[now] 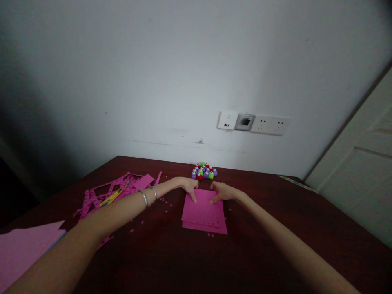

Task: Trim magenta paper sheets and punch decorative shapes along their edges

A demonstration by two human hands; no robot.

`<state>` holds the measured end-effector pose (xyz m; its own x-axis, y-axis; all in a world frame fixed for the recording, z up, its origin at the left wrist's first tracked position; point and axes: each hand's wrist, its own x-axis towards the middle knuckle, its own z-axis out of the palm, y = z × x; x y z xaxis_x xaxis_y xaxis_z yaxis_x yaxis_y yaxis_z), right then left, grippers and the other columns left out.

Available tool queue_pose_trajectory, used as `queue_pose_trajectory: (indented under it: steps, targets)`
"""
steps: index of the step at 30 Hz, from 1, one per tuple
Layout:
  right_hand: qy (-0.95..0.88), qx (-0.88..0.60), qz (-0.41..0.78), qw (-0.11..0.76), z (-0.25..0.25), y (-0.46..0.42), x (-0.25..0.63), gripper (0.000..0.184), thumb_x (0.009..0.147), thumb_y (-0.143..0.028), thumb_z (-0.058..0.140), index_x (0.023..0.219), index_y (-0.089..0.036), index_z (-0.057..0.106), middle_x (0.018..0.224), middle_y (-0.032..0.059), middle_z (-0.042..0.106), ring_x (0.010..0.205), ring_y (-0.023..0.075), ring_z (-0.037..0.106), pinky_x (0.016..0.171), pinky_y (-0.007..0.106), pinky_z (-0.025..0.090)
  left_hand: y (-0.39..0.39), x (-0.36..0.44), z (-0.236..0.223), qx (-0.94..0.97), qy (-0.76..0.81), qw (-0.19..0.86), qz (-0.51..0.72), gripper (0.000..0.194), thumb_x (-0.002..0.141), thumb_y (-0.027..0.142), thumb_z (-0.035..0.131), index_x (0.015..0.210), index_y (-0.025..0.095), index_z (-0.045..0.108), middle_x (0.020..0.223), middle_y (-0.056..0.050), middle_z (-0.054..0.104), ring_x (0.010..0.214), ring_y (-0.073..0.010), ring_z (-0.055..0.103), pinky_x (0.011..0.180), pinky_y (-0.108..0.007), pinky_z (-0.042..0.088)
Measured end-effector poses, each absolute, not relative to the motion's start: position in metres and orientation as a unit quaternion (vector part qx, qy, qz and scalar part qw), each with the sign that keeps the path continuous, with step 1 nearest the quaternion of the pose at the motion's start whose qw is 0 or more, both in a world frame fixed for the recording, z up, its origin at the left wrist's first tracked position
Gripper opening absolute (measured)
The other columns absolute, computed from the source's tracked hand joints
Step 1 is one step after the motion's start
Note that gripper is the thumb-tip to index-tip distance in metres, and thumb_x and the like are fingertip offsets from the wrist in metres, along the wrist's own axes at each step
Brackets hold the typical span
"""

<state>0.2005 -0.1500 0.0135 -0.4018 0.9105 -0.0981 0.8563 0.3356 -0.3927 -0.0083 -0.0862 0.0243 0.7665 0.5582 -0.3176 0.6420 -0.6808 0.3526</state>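
A small stack of pink paper sheets lies flat in the middle of the dark wooden table. My left hand rests on the stack's far left corner, fingers bent down onto the paper. At the far right corner, my right hand presses its fingertips on the top sheet. Both arms reach forward; two bangles sit on my left wrist. Just beyond the hands stands a cluster of small craft punches in purple, red and green.
Cut-up pink paper scraps with a yellow item among them lie at the left. More pink sheets overlap the near left edge. Tiny pink punch-outs dot the table. Wall sockets sit above; a door stands at right.
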Motion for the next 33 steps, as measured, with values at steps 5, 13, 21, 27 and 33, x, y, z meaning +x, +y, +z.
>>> queue_pose_trajectory:
  steps: [5, 13, 21, 27, 33]
  targets:
    - [-0.808, -0.548, 0.216, 0.011, 0.016, -0.138, 0.194, 0.049, 0.046, -0.044, 0.077, 0.083, -0.015, 0.060, 0.078, 0.0042, 0.061, 0.066, 0.0172, 0.054, 0.055, 0.025, 0.038, -0.085, -0.004, 0.026, 0.891, 0.327, 0.281, -0.144, 0.032, 0.038, 0.038, 0.078, 0.052, 0.015, 0.059, 0.050, 0.000, 0.051, 0.053, -0.0152, 0.045, 0.055, -0.029, 0.034]
    - [-0.797, -0.542, 0.250, 0.092, 0.031, -0.149, 0.187, 0.030, 0.046, -0.033, 0.077, 0.052, -0.016, 0.053, 0.052, -0.0024, 0.051, 0.052, 0.0121, 0.046, 0.049, 0.024, 0.033, -0.099, -0.033, 0.035, 0.882, 0.340, 0.322, 0.053, 0.021, 0.052, 0.025, 0.071, 0.065, 0.015, 0.058, 0.061, 0.002, 0.053, 0.057, -0.0114, 0.045, 0.056, -0.024, 0.034]
    - [-0.741, -0.441, 0.322, 0.390, 0.063, -0.163, 0.126, 0.036, 0.071, -0.044, 0.060, 0.093, -0.015, 0.061, 0.086, 0.0068, 0.066, 0.072, 0.0170, 0.060, 0.064, 0.031, 0.049, -0.126, -0.125, 0.095, 0.689, 0.320, 0.496, 0.420, 0.023, 0.060, 0.024, 0.070, 0.080, 0.015, 0.064, 0.077, -0.007, 0.065, 0.067, -0.0169, 0.058, 0.064, -0.030, 0.045]
    - [-0.689, -0.361, 0.352, 0.520, 0.053, -0.151, 0.044, 0.038, 0.072, -0.047, 0.055, 0.093, -0.016, 0.062, 0.090, 0.0061, 0.068, 0.087, 0.0214, 0.061, 0.079, 0.037, 0.049, -0.144, -0.173, 0.095, 0.565, 0.325, 0.459, 0.604, 0.021, 0.059, 0.017, 0.072, 0.079, 0.014, 0.066, 0.075, -0.005, 0.066, 0.063, -0.0141, 0.059, 0.063, -0.026, 0.046]
    - [-0.680, -0.351, 0.352, 0.539, 0.038, -0.149, 0.014, 0.040, 0.074, -0.050, 0.051, 0.088, -0.015, 0.064, 0.084, 0.0043, 0.068, 0.085, 0.0215, 0.061, 0.075, 0.035, 0.050, -0.151, -0.196, 0.069, 0.486, 0.325, 0.490, 0.647, 0.029, 0.057, 0.022, 0.075, 0.082, 0.012, 0.066, 0.075, -0.004, 0.068, 0.066, -0.0145, 0.062, 0.070, -0.028, 0.047]
